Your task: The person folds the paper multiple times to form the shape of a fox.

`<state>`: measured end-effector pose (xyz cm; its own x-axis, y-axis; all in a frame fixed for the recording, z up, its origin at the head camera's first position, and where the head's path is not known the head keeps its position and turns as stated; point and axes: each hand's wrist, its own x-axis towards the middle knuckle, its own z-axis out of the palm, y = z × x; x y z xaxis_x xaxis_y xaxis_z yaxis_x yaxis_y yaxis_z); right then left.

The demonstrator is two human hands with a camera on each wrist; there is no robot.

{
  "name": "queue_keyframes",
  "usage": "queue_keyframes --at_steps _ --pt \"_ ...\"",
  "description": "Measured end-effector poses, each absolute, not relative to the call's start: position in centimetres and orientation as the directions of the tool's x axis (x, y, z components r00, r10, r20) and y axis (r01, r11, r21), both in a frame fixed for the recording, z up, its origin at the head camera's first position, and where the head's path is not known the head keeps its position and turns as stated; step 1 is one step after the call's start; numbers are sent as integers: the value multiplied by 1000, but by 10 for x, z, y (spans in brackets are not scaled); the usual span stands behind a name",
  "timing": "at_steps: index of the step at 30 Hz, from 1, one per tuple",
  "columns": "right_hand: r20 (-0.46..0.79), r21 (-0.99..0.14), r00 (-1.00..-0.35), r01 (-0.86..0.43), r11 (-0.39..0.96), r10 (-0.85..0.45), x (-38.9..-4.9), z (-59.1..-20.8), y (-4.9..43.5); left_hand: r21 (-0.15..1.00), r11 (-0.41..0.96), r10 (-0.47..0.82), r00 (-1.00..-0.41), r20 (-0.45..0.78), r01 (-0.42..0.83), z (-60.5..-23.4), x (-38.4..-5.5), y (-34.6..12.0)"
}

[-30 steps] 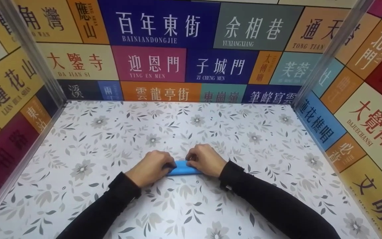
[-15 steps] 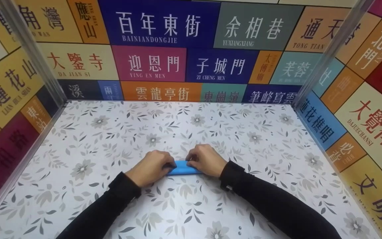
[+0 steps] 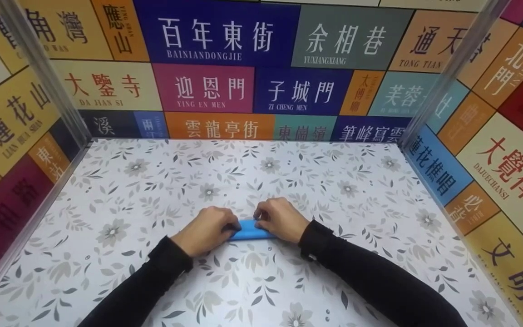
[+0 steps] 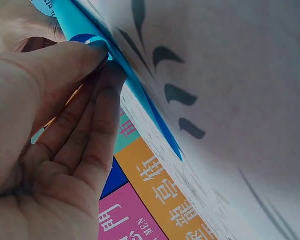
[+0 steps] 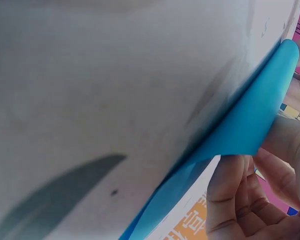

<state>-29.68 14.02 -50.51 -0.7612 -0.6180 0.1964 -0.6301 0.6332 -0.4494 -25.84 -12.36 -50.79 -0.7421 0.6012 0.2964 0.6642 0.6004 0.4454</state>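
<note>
A narrow strip of blue paper (image 3: pixel 251 230) lies on the patterned tabletop, bent over along its length. At its left end my left hand (image 3: pixel 207 230) pinches the upper edge between thumb and forefinger. My right hand (image 3: pixel 284 221) holds the same edge a short way to the right, its thumb against the paper. Seen from the left wrist, the blue paper (image 4: pixel 77 22) curls over near the fingertips. In the right wrist view the blue paper (image 5: pixel 247 112) forms a rounded, loose fold. Both hands cover its ends in the head view.
The tabletop (image 3: pixel 252 281) is white with grey flowers and leaves. Upright panels of coloured Chinese name signs (image 3: pixel 218 32) enclose it at the back and sides. Clear strips (image 3: pixel 452 68) run up the two back corners.
</note>
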Motion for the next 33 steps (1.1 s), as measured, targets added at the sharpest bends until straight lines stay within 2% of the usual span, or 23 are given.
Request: queue_keyframes --at_steps 15,33 --pt "224 -401 -733 -670 624 -643 -297 -506 140 456 602 592 -750 295 655 -508 -258 -123" --pt "228 -409 -721 -680 608 -654 -297 -505 140 451 608 596 -751 284 653 -509 -258 -122"
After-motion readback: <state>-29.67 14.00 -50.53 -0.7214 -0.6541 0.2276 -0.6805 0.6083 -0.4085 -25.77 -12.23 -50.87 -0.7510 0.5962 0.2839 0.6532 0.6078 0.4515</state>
